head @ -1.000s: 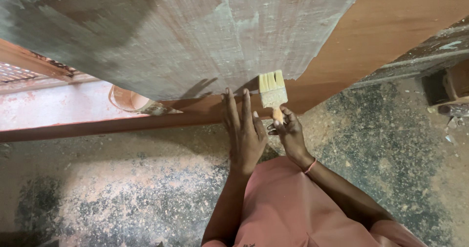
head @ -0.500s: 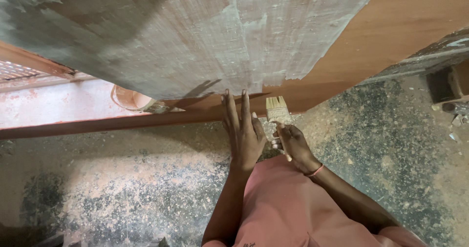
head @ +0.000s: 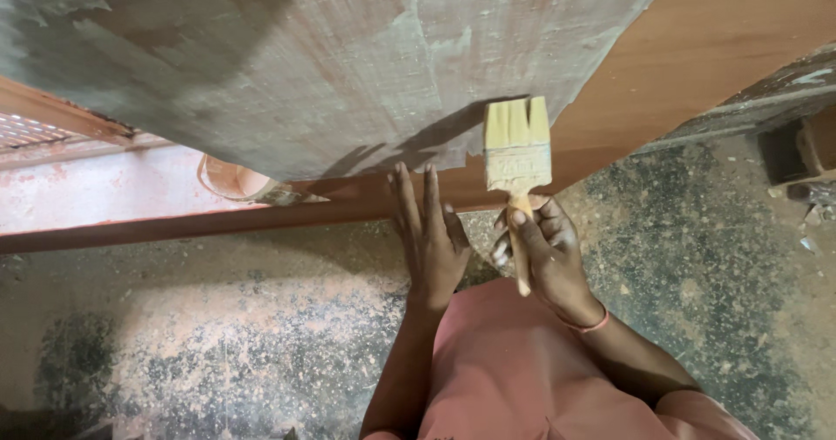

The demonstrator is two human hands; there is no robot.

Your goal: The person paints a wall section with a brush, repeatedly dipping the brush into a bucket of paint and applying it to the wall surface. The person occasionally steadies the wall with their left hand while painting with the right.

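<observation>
A large wooden board fills the top of the head view, most of it coated grey-green, its right part bare brown wood. My right hand grips the wooden handle of a wide paintbrush. The pale bristles point up and lie against the board at the border of the coated area. My left hand is flat, fingers straight and together, pressed against the board's lower edge just left of the brush. My pink-clad knee is below both hands.
A round pinkish container sits under the board at left. A reddish beam runs along the dusty floor. A dark wooden frame and blocks lie at the right.
The brush dropped toward the board's lower edge half a second ago and has now swept back up onto the board. My left hand has stayed pressed in place.
</observation>
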